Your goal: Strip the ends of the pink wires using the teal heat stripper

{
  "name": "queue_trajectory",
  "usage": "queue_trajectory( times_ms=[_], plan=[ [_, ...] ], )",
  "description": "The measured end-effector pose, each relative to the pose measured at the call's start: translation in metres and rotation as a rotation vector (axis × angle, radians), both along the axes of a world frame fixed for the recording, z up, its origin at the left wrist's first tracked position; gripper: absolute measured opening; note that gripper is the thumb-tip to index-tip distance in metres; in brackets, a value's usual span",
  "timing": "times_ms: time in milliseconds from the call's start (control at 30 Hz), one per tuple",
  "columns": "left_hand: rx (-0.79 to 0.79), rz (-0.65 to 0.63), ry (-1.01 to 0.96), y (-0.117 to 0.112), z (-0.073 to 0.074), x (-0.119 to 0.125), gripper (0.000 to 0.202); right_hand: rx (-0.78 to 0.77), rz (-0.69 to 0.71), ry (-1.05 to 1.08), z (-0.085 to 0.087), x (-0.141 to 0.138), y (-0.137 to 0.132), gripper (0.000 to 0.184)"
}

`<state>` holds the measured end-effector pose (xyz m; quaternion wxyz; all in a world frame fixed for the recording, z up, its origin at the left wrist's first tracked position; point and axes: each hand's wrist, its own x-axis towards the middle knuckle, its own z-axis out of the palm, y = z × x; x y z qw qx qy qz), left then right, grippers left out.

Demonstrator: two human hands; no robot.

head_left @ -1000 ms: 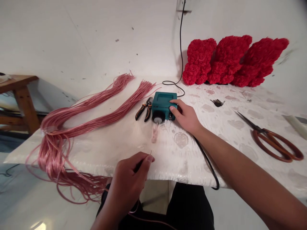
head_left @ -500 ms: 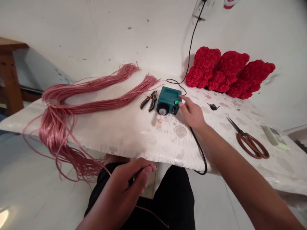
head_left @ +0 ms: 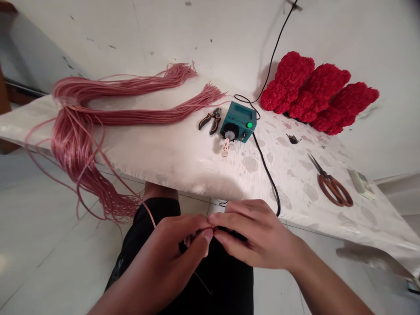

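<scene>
My left hand (head_left: 179, 245) is closed in a pinch over my lap. A single pink cord (head_left: 149, 213) runs into it from a large bundle of pink cords (head_left: 70, 168) hanging over the table's front edge. My right hand (head_left: 252, 232) is closed too, its thumb and finger pinching right at my left fingertips. The bit of cord between the fingertips is mostly hidden. Beyond the hands, on the table, sits a small teal electric device (head_left: 242, 114) with a lit green button, a black round front and a pale pinkish clip sticking out.
Orange-and-black pliers (head_left: 210, 120) lie left of the device. To the right are brown-handled scissors (head_left: 331, 183), a pale small gadget (head_left: 361, 183) and a small dark object (head_left: 293, 139). Red flower bunches (head_left: 321, 94) lean against the wall. A black cable (head_left: 267, 168) crosses the table (head_left: 183, 162).
My right hand has left the teal device and come down to my left hand, where its fingers have closed. The view has shifted, and the left hand stays pinched.
</scene>
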<state>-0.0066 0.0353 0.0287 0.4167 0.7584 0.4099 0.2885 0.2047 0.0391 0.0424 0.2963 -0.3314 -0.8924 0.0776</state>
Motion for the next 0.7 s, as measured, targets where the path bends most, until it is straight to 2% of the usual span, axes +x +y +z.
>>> queue_trajectory(
  times_ms=[167,333,433,500,533,600,700],
  plan=[
    [-0.006,-0.056,-0.001,-0.010,0.002,-0.006,0.035,-0.117,0.030,0.037,0.004,-0.004,-0.008,0.014],
    [-0.017,-0.068,-0.013,-0.015,0.003,-0.007,0.035,-0.226,0.029,0.156,0.000,-0.002,-0.013,0.008],
    [-0.013,-0.051,-0.056,-0.013,0.003,-0.008,0.033,-0.240,-0.043,0.281,-0.001,0.010,-0.024,0.005],
    [-0.005,-0.005,-0.094,-0.012,0.001,-0.009,0.030,-0.296,-0.105,0.347,-0.005,0.016,-0.041,0.009],
    [-0.002,0.026,-0.114,-0.011,0.000,-0.009,0.028,-0.352,-0.106,0.373,-0.009,0.016,-0.053,0.011],
    [-0.008,0.086,-0.161,-0.009,-0.003,-0.009,0.024,-0.688,-0.049,0.395,-0.023,0.009,-0.080,0.008],
    [-0.045,0.145,-0.219,-0.009,-0.006,-0.005,0.023,-0.856,0.003,0.379,-0.057,-0.021,-0.116,0.013]
  ],
)
